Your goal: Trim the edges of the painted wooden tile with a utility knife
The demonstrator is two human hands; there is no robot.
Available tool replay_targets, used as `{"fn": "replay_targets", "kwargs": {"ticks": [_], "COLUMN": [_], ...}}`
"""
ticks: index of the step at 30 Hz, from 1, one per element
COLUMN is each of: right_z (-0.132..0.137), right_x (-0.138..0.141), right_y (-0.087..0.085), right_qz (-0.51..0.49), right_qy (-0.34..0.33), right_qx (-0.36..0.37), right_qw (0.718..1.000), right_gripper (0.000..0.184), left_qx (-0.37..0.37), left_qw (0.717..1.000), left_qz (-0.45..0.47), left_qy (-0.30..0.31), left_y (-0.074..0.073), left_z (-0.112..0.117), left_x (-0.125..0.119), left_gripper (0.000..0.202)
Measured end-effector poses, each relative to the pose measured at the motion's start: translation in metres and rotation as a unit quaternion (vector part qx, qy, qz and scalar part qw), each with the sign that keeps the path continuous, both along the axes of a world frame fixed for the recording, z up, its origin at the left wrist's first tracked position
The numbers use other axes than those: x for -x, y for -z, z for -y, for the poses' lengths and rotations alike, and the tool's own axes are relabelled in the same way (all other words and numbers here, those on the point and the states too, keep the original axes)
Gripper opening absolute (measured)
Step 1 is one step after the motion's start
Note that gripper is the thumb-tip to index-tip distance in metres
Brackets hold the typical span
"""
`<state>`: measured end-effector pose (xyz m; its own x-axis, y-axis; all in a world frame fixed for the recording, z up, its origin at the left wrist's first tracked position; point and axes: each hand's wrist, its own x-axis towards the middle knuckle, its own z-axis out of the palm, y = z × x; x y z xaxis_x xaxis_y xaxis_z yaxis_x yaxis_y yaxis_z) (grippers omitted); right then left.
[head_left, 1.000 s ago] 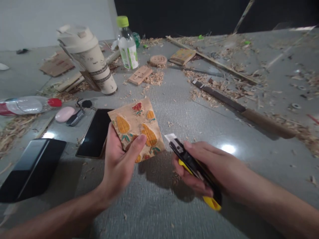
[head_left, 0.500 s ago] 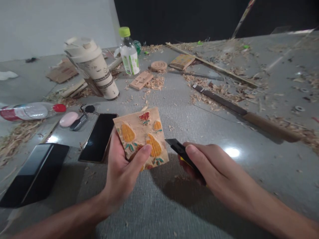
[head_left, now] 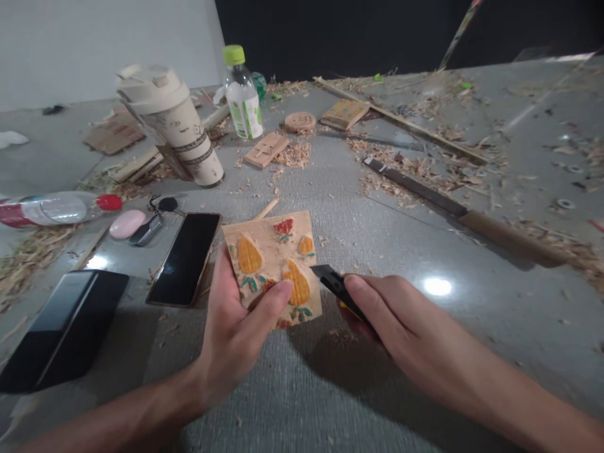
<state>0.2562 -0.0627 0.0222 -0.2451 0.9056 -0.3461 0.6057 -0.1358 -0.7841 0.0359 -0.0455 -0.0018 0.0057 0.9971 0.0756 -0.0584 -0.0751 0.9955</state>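
Note:
My left hand [head_left: 243,314] grips a square carved wooden board [head_left: 268,248] from its left and lower side, thumb lying across the front. Yellow, red and green painted fruit shapes stand out on the board's face. In my right hand [head_left: 391,308] is a black and yellow utility knife [head_left: 346,292], its dark blade pointing left. The blade tip is close to the board's right edge; whether they touch I cannot tell. Behind the board a thin wooden stick [head_left: 267,208] lies on the grey table. My right hand's lower fingers are partly hidden under the knife.
Left are a phone [head_left: 186,259], a black folded device [head_left: 63,327], a pink oval object [head_left: 127,224], a red-capped bottle [head_left: 61,208] and a tall cup [head_left: 177,126]. Behind stand a green-capped bottle [head_left: 243,100] and carved wood pieces [head_left: 267,150]. A long wooden-handled blade [head_left: 512,239] lies right among shavings.
The board has shifted slightly right and turned a little in my left hand. The knife has moved slightly left, its tip now closer to the board's edge. Both grips stay the same.

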Motion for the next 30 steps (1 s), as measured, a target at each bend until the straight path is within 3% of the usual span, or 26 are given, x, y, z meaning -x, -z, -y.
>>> {"fn": "replay_targets", "kwargs": {"ticks": [10, 18, 23, 30], "right_z": [0.004, 0.003, 0.002, 0.008], "right_x": [-0.011, -0.013, -0.011, -0.012], "right_y": [0.012, 0.008, 0.009, 0.019], "right_qz": [0.026, 0.069, 0.067, 0.046], "right_qy": [-0.039, -0.067, -0.074, -0.074], "right_qx": [-0.066, -0.075, -0.100, -0.055], "right_qw": [0.997, 0.992, 0.990, 0.995], "right_gripper": [0.064, 0.067, 0.057, 0.054], "left_qx": [0.033, 0.039, 0.038, 0.012], "left_qw": [0.999, 0.998, 0.998, 0.999], "left_qz": [0.004, 0.020, 0.003, -0.031], "left_qy": [0.039, 0.051, 0.050, 0.018], "left_y": [-0.006, -0.007, -0.004, -0.004], "left_z": [0.000, -0.004, -0.004, -0.001], "left_x": [0.001, 0.001, 0.001, 0.001], "left_gripper": [0.045, 0.044, 0.049, 0.044]}}
